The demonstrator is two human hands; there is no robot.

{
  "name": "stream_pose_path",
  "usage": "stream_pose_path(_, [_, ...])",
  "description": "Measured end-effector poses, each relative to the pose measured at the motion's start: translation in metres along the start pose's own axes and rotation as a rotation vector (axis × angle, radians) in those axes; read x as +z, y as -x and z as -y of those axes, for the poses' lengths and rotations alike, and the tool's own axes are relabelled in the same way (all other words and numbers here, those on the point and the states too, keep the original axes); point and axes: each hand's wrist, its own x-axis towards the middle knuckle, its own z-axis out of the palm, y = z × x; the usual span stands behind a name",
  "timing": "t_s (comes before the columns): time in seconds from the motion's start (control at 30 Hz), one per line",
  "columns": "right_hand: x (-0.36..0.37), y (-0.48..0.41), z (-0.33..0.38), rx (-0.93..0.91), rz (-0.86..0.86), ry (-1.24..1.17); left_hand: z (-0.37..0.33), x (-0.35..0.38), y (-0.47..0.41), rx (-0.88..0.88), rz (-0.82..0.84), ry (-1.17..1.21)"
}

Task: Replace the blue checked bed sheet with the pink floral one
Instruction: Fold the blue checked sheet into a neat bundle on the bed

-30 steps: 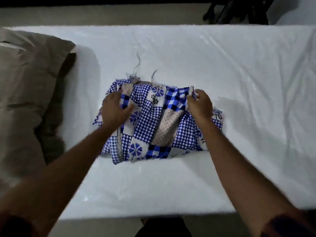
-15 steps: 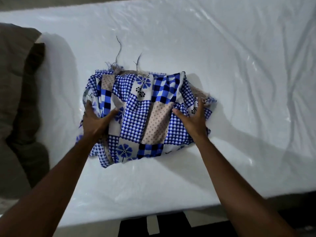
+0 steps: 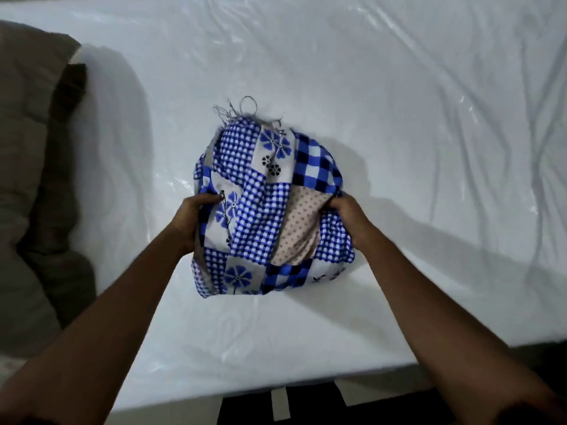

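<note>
Blue checked bed sheet (image 3: 267, 204): we saw it gathered into one rounded bundle of blue check, blue flower and pale dotted patches, on the middle of the mattress, towards the near edge.
Mattress (image 3: 414, 124): it was white under a glossy, wrinkled cover, and it bore the bundle and, at its left end, the brown bedding.
Left hand (image 3: 191, 223): it gripped the bundle's left side, with fingers curled round the cloth and the thumb on top.
Right hand (image 3: 349, 219): it gripped the right side, its fingers curled and tucked into a fold beside the dotted patch.
Lift: we could not tell whether the bundle's near part rested on the cover or was raised off it.
Loose threads (image 3: 242, 107): grey and frayed, they stuck out from the bundle's far edge onto the cover.
Brown bedding (image 3: 30, 179): it was heaped in thick folds, well apart from the bundle.
</note>
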Motion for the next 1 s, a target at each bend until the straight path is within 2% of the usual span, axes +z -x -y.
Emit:
stream_pose_path(0.13, [-0.001, 0.005, -0.002, -0.186, -0.177, 0.191, 0.000, -0.011, -0.001, 0.013, -0.032, -0.133])
stream_pose_path(0.23, [-0.001, 0.020, 0.003, -0.392, -0.441, 0.377, -0.001, -0.022, 0.004, 0.241, -0.291, -0.434])
stream_pose_path(0.27, [0.003, 0.022, 0.006, -0.456, -0.487, 0.382, -0.002, -0.026, 0.006, 0.309, -0.384, -0.547])
stream_pose_path(0.3, [0.010, 0.022, 0.011, -0.484, -0.499, 0.354, -0.003, -0.030, 0.004, 0.327, -0.423, -0.557])
stream_pose_path(0.37, [0.027, 0.015, 0.022, -0.442, -0.450, 0.296, -0.008, -0.030, -0.001, 0.277, -0.365, -0.417])
stream_pose_path(0.4, [0.034, 0.007, 0.026, -0.419, -0.422, 0.324, -0.011, -0.028, -0.005, 0.293, -0.331, -0.423])
stream_pose_path(0.5, [0.045, -0.017, 0.035, -0.392, -0.360, 0.478, -0.031, -0.012, -0.029, 0.530, -0.237, -0.660])
stream_pose_path(0.57, [0.047, -0.032, 0.048, -0.444, -0.364, 0.564, -0.057, 0.003, -0.052, 0.636, -0.208, -0.752])
stream_pose_path(0.6, [0.047, -0.039, 0.055, -0.497, -0.371, 0.644, -0.069, 0.008, -0.062, 0.673, -0.246, -0.863])
stream_pose_path(0.67, [0.048, -0.050, 0.068, -0.587, -0.318, 0.845, -0.090, 0.016, -0.076, 0.616, -0.425, -1.226])
stream_pose_path(0.73, [0.052, -0.060, 0.076, -0.558, -0.146, 0.975, -0.109, 0.022, -0.080, 0.568, -0.545, -1.437])
stream_pose_path(0.77, [0.053, -0.065, 0.078, -0.514, -0.055, 1.017, -0.116, 0.026, -0.081, 0.640, -0.558, -1.489])
stream_pose_path(0.8, [0.054, -0.070, 0.080, -0.496, -0.008, 1.059, -0.121, 0.028, -0.088, 0.743, -0.493, -1.504])
stream_pose_path(0.83, [0.054, -0.076, 0.082, -0.499, -0.004, 1.104, -0.125, 0.031, -0.093, 0.810, -0.337, -1.490])
stream_pose_path(0.87, [0.054, -0.081, 0.083, -0.507, -0.018, 1.125, -0.127, 0.037, -0.096, 0.803, -0.120, -1.429])
stream_pose_path(0.93, [0.054, -0.088, 0.087, -0.494, -0.017, 1.110, -0.126, 0.051, -0.099, 0.623, 0.233, -1.367])
stream_pose_path(1.0, [0.054, -0.094, 0.090, -0.478, 0.014, 1.091, -0.128, 0.064, -0.099, 0.550, 0.327, -1.436])
